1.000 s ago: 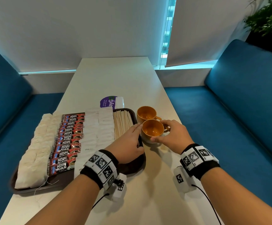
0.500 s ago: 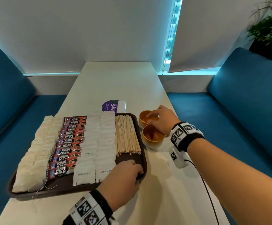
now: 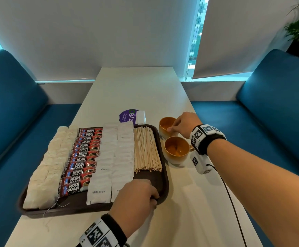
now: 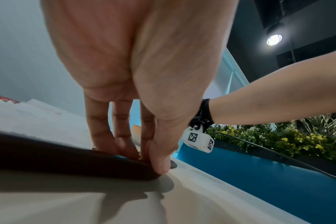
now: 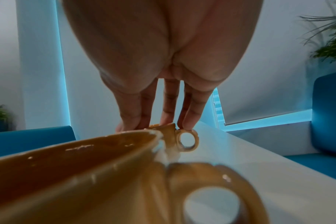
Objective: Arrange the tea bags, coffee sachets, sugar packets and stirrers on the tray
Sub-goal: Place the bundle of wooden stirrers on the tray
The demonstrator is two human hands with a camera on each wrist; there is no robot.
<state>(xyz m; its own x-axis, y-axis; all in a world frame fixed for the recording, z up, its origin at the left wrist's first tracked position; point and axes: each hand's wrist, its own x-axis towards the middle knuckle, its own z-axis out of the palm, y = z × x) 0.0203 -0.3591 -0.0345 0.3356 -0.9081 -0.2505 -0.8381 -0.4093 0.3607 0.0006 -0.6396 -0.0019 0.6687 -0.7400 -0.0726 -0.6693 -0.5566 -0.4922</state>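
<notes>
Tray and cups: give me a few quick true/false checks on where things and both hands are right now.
1. The left hand grips the tray at its near right corner. True.
2. The right hand is on the nearer cup. False: it is on the farther cup.
3. The stirrers lie at the tray's right end. True.
4. Both cups stand on the tray. False: they stand on the table.

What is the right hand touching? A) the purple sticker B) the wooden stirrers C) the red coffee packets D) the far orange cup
D: the right hand has its fingertips on the rim of the far orange cup, beside the tray; the right wrist view shows fingers at that cup's rim and handle.
</notes>
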